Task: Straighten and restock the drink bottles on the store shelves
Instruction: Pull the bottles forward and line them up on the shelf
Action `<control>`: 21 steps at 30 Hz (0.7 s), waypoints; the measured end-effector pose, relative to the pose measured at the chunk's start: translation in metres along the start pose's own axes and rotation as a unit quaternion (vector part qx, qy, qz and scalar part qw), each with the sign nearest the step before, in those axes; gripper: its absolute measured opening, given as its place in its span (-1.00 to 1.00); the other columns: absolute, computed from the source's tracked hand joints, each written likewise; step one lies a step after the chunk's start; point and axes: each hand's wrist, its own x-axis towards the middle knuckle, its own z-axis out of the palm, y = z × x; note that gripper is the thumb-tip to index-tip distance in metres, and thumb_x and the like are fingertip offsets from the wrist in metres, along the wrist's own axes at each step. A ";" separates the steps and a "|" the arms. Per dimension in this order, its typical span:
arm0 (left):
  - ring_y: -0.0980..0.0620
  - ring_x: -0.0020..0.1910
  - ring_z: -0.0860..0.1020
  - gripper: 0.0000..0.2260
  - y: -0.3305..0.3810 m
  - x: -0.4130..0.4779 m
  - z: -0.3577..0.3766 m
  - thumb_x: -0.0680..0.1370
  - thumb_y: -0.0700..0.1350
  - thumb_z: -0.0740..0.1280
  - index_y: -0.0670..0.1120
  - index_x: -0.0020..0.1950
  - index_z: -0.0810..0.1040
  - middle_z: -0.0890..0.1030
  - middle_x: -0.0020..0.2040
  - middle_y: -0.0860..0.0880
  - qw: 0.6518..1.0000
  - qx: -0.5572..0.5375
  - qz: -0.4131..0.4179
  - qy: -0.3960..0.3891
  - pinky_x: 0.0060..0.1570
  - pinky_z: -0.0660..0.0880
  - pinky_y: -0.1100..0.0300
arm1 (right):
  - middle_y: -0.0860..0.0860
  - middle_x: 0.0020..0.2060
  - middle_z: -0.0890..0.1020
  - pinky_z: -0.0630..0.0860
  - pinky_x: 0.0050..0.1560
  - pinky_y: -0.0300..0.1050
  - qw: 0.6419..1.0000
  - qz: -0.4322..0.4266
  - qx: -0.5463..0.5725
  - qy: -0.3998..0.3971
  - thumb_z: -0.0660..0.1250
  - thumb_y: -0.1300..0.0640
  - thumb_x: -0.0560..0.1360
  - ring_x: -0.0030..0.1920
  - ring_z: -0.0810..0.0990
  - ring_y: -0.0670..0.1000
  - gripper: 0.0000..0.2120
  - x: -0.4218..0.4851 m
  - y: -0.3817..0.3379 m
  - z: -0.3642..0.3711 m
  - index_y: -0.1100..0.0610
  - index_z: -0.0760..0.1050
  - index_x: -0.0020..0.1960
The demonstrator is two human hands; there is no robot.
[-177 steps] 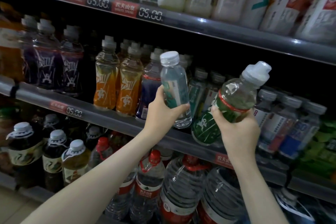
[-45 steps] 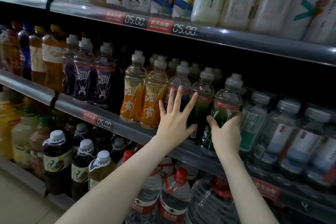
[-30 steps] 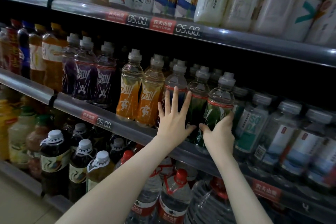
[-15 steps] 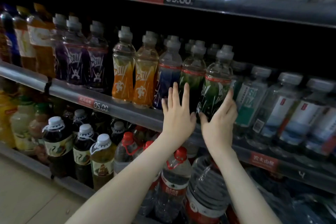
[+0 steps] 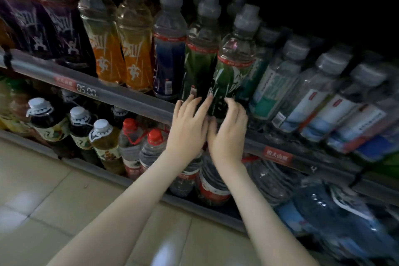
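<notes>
Purple bottles (image 5: 54,26): white figure print.
2 orange bottles (image 5: 121,54): white figure print.
1 blue bottle (image 5: 169,60): red neck band.
2 green bottles (image 5: 228,75): white streaks.
Shelf label (image 5: 278,156): red, white characters.
Floor tiles (image 5: 64,201): beige.

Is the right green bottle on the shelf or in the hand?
On the shelf: the bottle stands in the front row, base behind the rail.
</notes>
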 end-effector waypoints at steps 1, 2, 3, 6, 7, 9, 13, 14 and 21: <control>-0.24 0.32 0.41 -0.58 0.005 0.002 -0.003 0.58 -0.08 0.11 -0.13 0.43 0.39 0.52 0.25 -0.22 1.000 -0.004 -0.022 -0.014 0.37 0.20 -0.18 | 0.21 0.30 0.43 0.41 0.28 0.08 1.000 0.013 -0.007 -0.026 0.28 0.26 0.54 0.28 0.40 0.16 -0.58 0.003 -0.002 -0.005 0.23 0.31 0.37; -0.25 0.31 0.41 -0.58 0.015 0.003 -0.009 0.58 -0.08 0.10 -0.14 0.42 0.40 0.52 0.25 -0.24 0.998 -0.009 -0.047 -0.036 0.36 0.22 -0.20 | 0.20 0.31 0.42 0.39 0.30 0.06 0.998 0.032 -0.014 -0.058 0.26 0.25 0.54 0.30 0.39 0.15 -0.58 0.006 -0.004 -0.015 0.23 0.31 0.38; -0.27 0.30 0.42 -0.58 0.017 0.002 -0.012 0.58 -0.07 0.09 -0.15 0.41 0.40 0.51 0.25 -0.25 0.996 -0.010 -0.070 -0.053 0.35 0.24 -0.21 | 0.19 0.33 0.41 0.37 0.32 0.04 0.995 0.046 -0.012 -0.086 0.25 0.25 0.55 0.32 0.38 0.14 -0.57 0.005 -0.007 -0.018 0.22 0.30 0.40; -0.31 0.24 0.45 -0.60 0.041 0.006 -0.031 0.58 -0.08 0.09 -0.19 0.36 0.45 0.51 0.23 -0.29 0.984 -0.008 -0.132 -0.117 0.29 0.33 -0.23 | 0.14 0.37 0.38 0.30 0.36 -0.03 0.977 0.106 -0.008 -0.187 0.19 0.22 0.58 0.38 0.31 0.10 -0.56 0.016 -0.022 -0.049 0.19 0.24 0.45; -0.32 0.22 0.45 -0.62 0.053 0.006 -0.041 0.59 -0.11 0.11 -0.20 0.35 0.45 0.50 0.23 -0.29 0.979 -0.012 -0.151 -0.137 0.27 0.37 -0.22 | 0.12 0.37 0.37 0.30 0.35 -0.04 0.968 0.124 -0.003 -0.219 0.17 0.22 0.59 0.38 0.30 0.09 -0.56 0.020 -0.028 -0.062 0.18 0.23 0.45; -0.29 0.24 0.43 -0.63 0.078 0.009 -0.063 0.59 -0.19 0.18 -0.18 0.40 0.39 0.46 0.27 -0.27 0.962 -0.021 -0.179 -0.206 0.24 0.38 -0.14 | 0.11 0.38 0.34 0.32 0.34 -0.02 0.944 0.159 0.011 -0.289 0.14 0.23 0.59 0.39 0.28 0.08 -0.56 0.027 -0.039 -0.092 0.15 0.21 0.46; -0.23 0.28 0.41 -0.56 0.135 0.021 -0.115 0.60 -0.24 0.15 -0.08 0.49 0.27 0.38 0.35 -0.21 0.910 -0.065 -0.216 -0.346 0.20 0.41 -0.07 | 0.11 0.38 0.34 0.33 0.32 -0.01 0.902 0.174 0.009 -0.395 0.14 0.24 0.58 0.38 0.29 0.11 -0.57 0.038 -0.055 -0.162 0.15 0.24 0.44; -0.24 0.26 0.42 -0.57 0.151 0.022 -0.129 0.60 -0.23 0.14 -0.07 0.48 0.28 0.39 0.34 -0.21 0.901 -0.072 -0.220 -0.367 0.19 0.41 -0.08 | 0.12 0.38 0.34 0.33 0.32 -0.01 0.893 0.176 0.006 -0.413 0.14 0.23 0.58 0.39 0.30 0.11 -0.58 0.040 -0.058 -0.182 0.15 0.25 0.43; -0.25 0.18 0.48 -0.62 0.280 0.036 -0.216 0.60 -0.20 0.15 -0.14 0.43 0.28 0.47 0.23 -0.25 0.861 -0.059 -0.239 -0.445 0.07 0.43 -0.03 | 0.15 0.34 0.39 0.35 0.23 -0.02 0.847 0.178 -0.029 -0.499 0.17 0.24 0.56 0.35 0.35 0.15 -0.60 0.048 -0.083 -0.331 0.18 0.31 0.39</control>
